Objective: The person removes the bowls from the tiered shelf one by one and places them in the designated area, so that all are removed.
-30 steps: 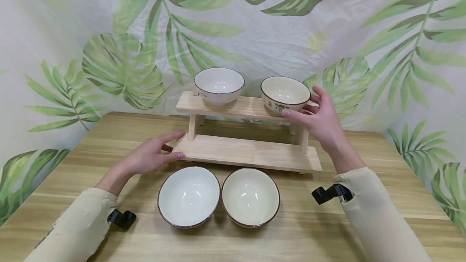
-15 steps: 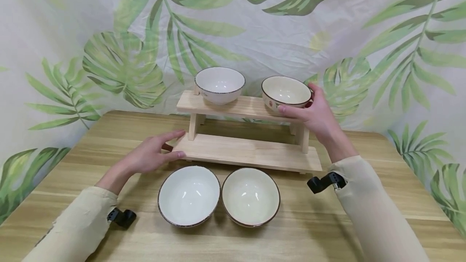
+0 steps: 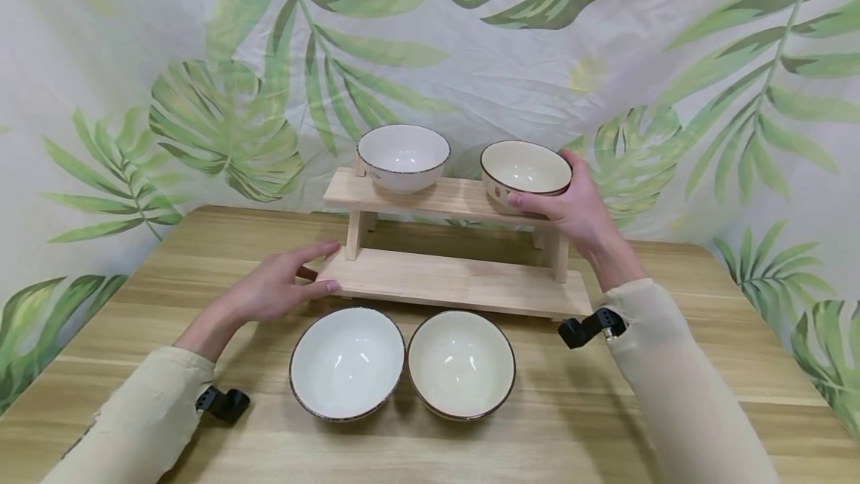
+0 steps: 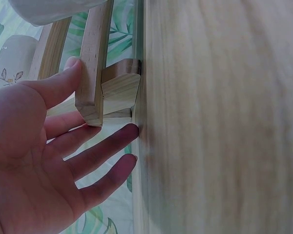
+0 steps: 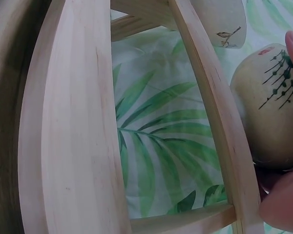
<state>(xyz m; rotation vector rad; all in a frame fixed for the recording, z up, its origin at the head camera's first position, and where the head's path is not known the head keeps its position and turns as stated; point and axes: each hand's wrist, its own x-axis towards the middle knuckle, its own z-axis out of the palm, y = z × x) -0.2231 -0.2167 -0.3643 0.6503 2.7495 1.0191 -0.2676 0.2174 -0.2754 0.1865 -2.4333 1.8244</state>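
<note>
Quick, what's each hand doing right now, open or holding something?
Left hand: open, touching the lower wooden shelf.
Right hand: closed, holding the brown-rimmed cream bowl at the upper wooden shelf.

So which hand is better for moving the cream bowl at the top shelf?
The right hand, most likely: it holds the cream bowl, thumb in front. The left hand is lower, at the other end, touching the lower shelf, so it would have to reach across.

Pale two-tier wooden stand (image 3: 453, 279), dark-rimmed cream bowl (image 3: 524, 168), plant motif outside, upright at right of upper tier (image 3: 463, 199)
</note>
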